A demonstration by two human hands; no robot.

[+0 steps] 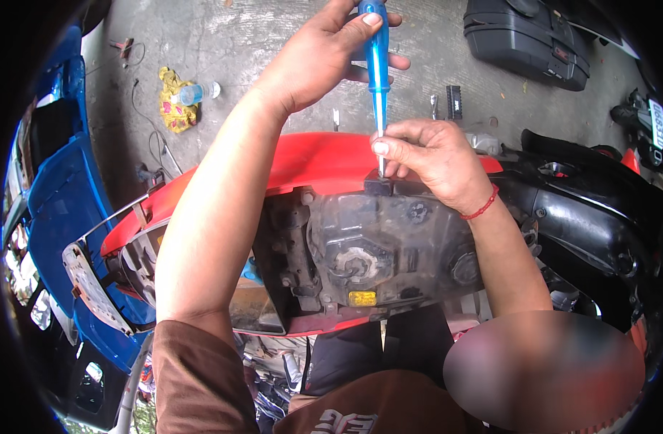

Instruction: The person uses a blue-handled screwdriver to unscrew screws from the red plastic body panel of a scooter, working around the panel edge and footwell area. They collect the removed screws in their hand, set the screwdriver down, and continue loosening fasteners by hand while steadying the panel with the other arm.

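Observation:
A screwdriver [377, 65] with a clear blue handle stands nearly upright, its tip down at a black tab [378, 186] on the edge of a red side panel [321, 159]. My left hand [321, 58] grips the handle, thumb across its front and some fingers loosely extended behind. Lower down, my right hand [436, 155] pinches the metal shaft close to the tip, a red cord bracelet on its wrist. What the tip meets is partly hidden by the fingers. Beneath my arms lies the motorcycle's exposed, grimy grey-black tank area [418, 231] with a yellow label [362, 298].
Black bodywork [584, 217] extends to the right. On the concrete floor beyond are a hard black case [519, 50], a yellow bag [174, 108] with a clear plastic bottle [190, 95], and scattered tools. Large blue panels [64, 181] stand at the left.

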